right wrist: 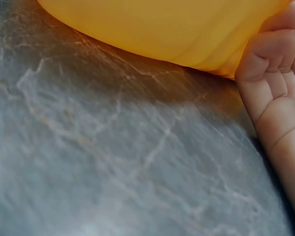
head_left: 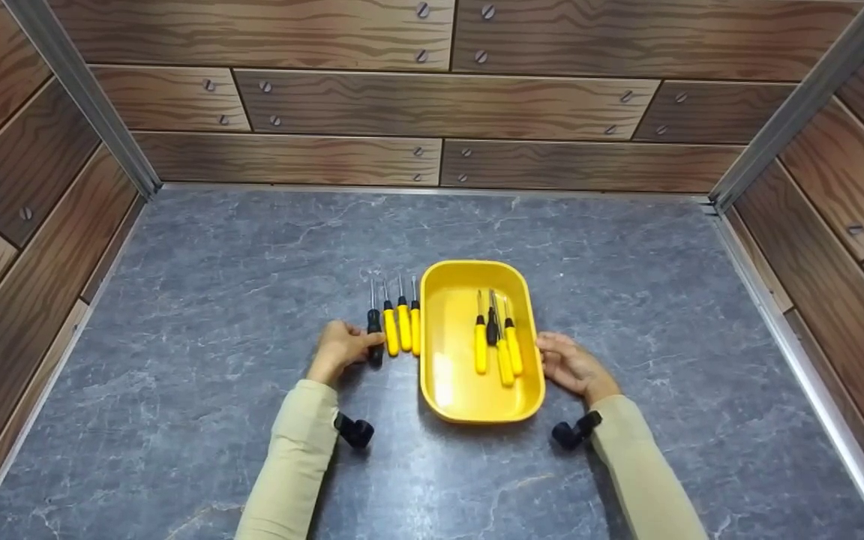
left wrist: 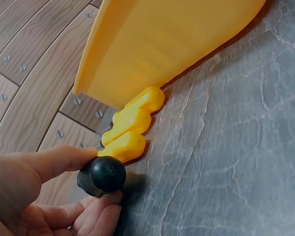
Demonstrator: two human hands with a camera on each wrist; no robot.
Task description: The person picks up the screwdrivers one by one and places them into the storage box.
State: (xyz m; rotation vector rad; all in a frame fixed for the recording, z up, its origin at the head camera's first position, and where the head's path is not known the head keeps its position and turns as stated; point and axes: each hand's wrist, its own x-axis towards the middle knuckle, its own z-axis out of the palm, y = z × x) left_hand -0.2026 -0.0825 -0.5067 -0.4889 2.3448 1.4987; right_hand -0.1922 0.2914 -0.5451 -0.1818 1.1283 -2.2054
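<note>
My left hand [head_left: 343, 345] pinches the handle of a black screwdriver [head_left: 375, 352] between thumb and fingers; the left wrist view shows the rounded butt of its handle [left wrist: 108, 174]. Right of it, several yellow-handled screwdrivers [head_left: 403, 324] lie side by side, shafts pointing away from me, the last one against the tray. Inside the yellow tray [head_left: 447, 375] are several more screwdrivers, yellow-handled ones [head_left: 481, 349] and a black-handled one [head_left: 492, 328]. At the tray's right wall rests my right hand [head_left: 571, 364], its fingers loosely bent against the outside.
The grey marble-patterned table [head_left: 237, 315] is enclosed by wood-patterned walls [head_left: 447, 105] at the back and sides. Metal rails [head_left: 814, 360] run along its edges. A black wrist camera [head_left: 353, 431] sits on each sleeve cuff.
</note>
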